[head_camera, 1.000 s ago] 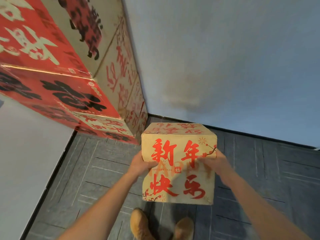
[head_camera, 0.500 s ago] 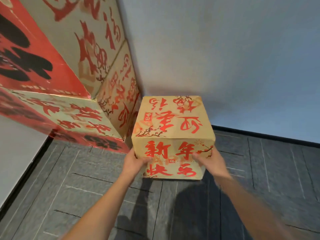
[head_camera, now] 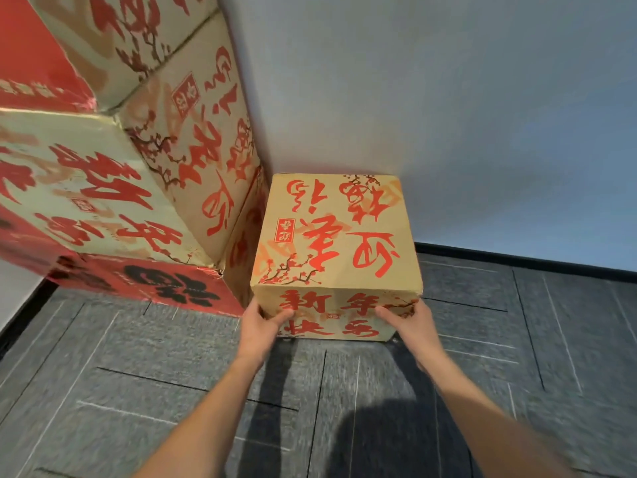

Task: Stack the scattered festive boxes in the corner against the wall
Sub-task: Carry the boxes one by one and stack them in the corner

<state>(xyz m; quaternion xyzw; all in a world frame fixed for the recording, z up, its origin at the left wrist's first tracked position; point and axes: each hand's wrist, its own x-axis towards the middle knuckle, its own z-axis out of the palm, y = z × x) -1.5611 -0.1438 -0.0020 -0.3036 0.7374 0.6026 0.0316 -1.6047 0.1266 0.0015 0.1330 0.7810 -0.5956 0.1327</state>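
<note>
since the tan festive box (head_camera: 336, 236) sits by the wall (head_camera: 448, 98), left hand (head_camera: 258, 327) and right hand (head_camera: 412, 326) clasp its corners, steadying it beside the box stack (head_camera: 193, 160).

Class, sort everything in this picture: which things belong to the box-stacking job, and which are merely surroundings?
Job: tan festive box; stacked festive boxes; left hand; right hand; wall.
Surroundings: grey carpet tiles; black skirting.
</note>
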